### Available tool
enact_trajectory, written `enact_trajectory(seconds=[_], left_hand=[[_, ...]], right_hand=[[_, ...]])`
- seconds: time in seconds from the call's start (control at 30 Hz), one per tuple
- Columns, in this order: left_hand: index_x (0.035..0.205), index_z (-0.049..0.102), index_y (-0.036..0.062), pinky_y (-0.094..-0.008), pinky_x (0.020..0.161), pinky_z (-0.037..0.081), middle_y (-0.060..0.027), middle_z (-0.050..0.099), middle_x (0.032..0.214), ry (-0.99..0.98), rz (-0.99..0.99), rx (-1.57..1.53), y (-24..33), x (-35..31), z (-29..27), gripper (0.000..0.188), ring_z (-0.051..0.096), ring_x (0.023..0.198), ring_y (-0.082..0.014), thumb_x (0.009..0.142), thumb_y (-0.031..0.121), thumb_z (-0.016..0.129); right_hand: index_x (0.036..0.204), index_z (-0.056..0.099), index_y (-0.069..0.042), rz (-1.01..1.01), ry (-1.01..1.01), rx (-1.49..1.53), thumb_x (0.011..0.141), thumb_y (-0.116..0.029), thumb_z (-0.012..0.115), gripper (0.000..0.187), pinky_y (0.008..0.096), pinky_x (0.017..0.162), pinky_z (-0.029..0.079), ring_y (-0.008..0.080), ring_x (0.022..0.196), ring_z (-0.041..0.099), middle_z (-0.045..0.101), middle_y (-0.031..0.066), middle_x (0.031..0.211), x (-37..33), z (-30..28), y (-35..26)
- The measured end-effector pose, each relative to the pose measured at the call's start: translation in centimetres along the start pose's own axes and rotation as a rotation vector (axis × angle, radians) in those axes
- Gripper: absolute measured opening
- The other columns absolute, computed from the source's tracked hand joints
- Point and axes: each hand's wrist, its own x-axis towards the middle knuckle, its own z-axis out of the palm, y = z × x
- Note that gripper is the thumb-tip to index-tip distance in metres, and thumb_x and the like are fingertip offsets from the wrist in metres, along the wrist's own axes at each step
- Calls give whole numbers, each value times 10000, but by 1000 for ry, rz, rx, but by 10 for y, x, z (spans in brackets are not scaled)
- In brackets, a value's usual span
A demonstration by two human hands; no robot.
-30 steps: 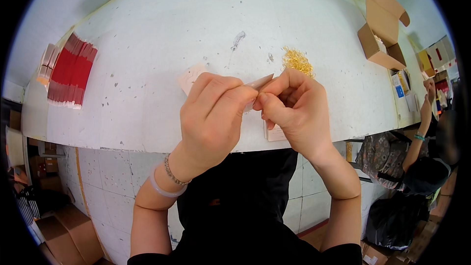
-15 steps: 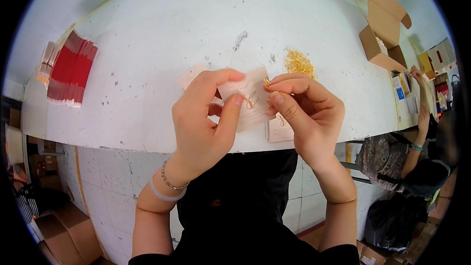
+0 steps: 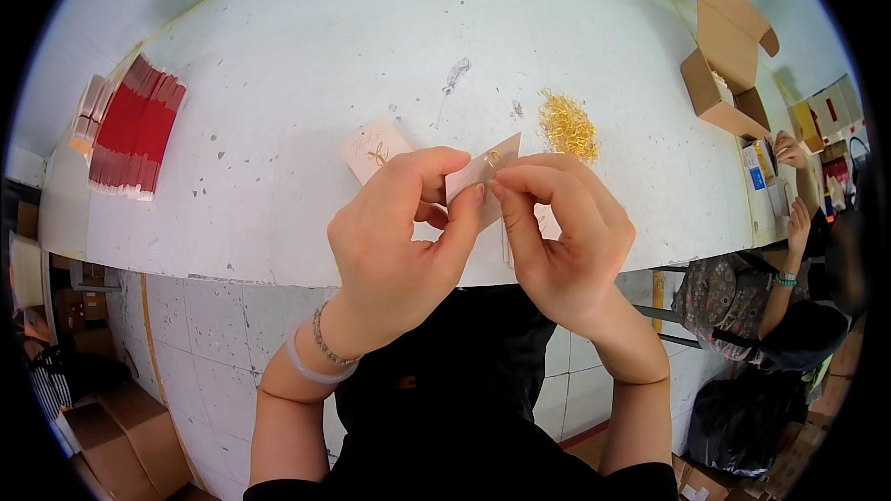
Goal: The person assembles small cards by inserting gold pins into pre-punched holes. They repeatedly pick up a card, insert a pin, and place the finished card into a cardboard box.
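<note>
My left hand [image 3: 394,232] pinches a small pale pink card [image 3: 471,176] between thumb and fingers, above the table's near edge. At the card's upper part my right hand [image 3: 577,237] is closed on a small gold wire clip [image 3: 494,159], its loop showing against the card. My fingertips cover the rest of the clip. More pink cards with gold lettering [image 3: 373,145] lie on the table beyond my left hand. Another stack of cards [image 3: 546,220] is mostly hidden under my right hand. A heap of gold wire clips [image 3: 568,123] lies just past my right hand.
A row of red and pink packets [image 3: 139,134] lies at the far left of the white table [image 3: 325,56]. An open cardboard box [image 3: 724,93] stands at the right. Beyond it another person [image 3: 742,301] sits with hands raised. Cartons [image 3: 130,441] stand on the floor at lower left.
The card has tilted and turned more edge-on. My right hand has moved slightly left, bringing the gold clip onto the card. More of the cards at the left now shows.
</note>
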Motion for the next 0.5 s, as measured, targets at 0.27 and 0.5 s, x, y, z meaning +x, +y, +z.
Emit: enact_trajectory(seconds=[0.27,0.5], left_hand=[[950,635,1,-245,516,555,-70,662,793,6,81,72,3,2,2,213,639,611,-147,762,-69,708],[911,657,20,-263,528,461,-65,684,814,-32,497,313,-11,8,0,199,659,677,-172,722,-42,649]], right_hand=[[930,636,39,114,-85,28,824,89,686,127,238,620,509,139,698,624,659,104,826,-2,-6,0],[949,655,17,646,-161,455,852,55,639,105,239,585,521,132,645,643,653,96,731,7,-17,-2]])
